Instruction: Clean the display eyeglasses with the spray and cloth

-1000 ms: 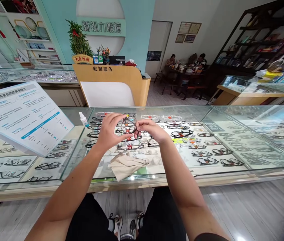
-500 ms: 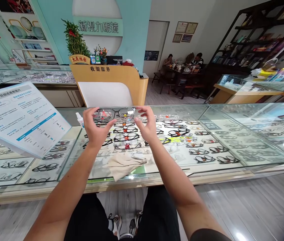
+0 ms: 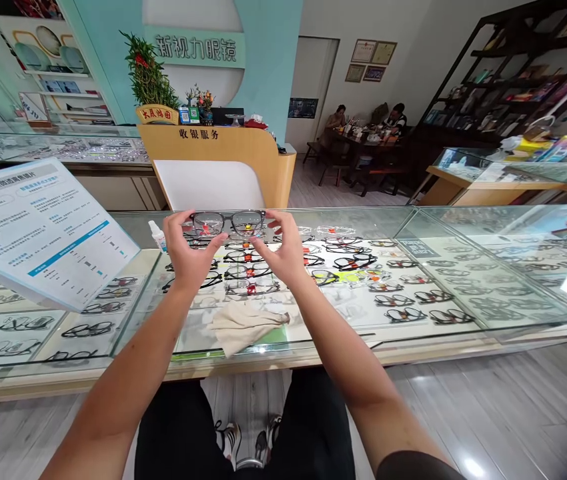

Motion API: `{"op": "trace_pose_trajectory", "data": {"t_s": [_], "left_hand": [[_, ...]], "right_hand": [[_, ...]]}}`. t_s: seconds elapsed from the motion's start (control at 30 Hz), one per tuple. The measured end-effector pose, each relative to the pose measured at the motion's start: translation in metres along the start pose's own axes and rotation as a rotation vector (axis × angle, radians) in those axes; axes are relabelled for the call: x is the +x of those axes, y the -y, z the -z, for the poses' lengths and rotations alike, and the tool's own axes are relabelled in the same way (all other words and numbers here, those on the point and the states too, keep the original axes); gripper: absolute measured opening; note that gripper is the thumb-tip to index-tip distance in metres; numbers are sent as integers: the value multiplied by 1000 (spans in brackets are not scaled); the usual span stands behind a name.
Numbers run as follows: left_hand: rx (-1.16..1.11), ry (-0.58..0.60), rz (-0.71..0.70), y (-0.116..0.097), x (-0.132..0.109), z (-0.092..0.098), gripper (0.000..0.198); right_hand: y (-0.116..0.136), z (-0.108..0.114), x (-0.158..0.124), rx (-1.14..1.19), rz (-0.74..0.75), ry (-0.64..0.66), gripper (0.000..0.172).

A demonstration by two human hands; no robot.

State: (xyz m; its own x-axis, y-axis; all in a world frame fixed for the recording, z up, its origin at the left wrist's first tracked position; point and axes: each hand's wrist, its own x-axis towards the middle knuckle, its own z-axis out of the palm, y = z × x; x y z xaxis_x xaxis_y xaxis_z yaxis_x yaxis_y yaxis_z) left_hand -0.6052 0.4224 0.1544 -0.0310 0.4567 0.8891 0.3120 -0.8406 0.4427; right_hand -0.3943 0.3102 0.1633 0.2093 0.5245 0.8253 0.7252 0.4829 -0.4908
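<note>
I hold a pair of dark-framed glasses (image 3: 228, 222) up level above the glass display counter (image 3: 413, 227), lenses facing me. My left hand (image 3: 187, 250) pinches the frame's left end between thumb and fingers. At the frame's right end, my right hand (image 3: 282, 248) grips the same way. A beige cleaning cloth (image 3: 241, 323) lies on the counter glass just below my wrists. A small spray bottle (image 3: 156, 235) stands on the glass to the left of my left hand.
Rows of spectacle frames (image 3: 363, 267) lie inside the case under the glass. A tilted printed sign (image 3: 38, 227) stands at the left. A wooden cashier desk (image 3: 223, 160) is behind the counter. Two people sit at a table (image 3: 363, 143) at the back.
One second ago both hands held the glasses folded close together low over the counter. They have since moved apart and lifted, and the glasses are spread out level between them.
</note>
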Motion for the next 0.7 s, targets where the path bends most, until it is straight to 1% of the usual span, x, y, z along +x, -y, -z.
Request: {"op": "trace_pose_trajectory", "data": {"t_s": [0.1,0.17,0.23,0.33,0.4,0.43,0.5,0.57,0.6,0.63,0.7], "left_hand": [[3,37,23,4,-1,-1,85],[15,40,21,5,-1,-2,88],[27,25,10,5,-1,-2,88],[36,-18,-24,3,-1,-3,88],[38,-39,-50,2,-1,-3,88],[41,-41,-55,2,0,-3,88],[46,-28,-50,3,-1,-3,89],[35,-4,-47,3,-1,-3,90],[22,7,-50,2,-2,-3,90],[6,16,-55,2,-3,-4,89],[-21,29,-56,-1,-4,-4,88]], "right_hand": [[-2,1,0,-1,-21,-5,43],[-4,1,1,4,-26,-7,41],[-6,1,1,8,-28,1,43],[-3,2,2,9,-27,36,51],[1,8,2,12,-21,54,53],[3,14,1,11,-18,56,51],[5,33,-3,-9,-29,45,40],[1,65,-11,-68,-61,32,29],[-5,85,-15,-117,-82,38,25],[-13,108,-20,-186,-107,74,22],[-33,158,-32,-340,-187,136,22]]}}
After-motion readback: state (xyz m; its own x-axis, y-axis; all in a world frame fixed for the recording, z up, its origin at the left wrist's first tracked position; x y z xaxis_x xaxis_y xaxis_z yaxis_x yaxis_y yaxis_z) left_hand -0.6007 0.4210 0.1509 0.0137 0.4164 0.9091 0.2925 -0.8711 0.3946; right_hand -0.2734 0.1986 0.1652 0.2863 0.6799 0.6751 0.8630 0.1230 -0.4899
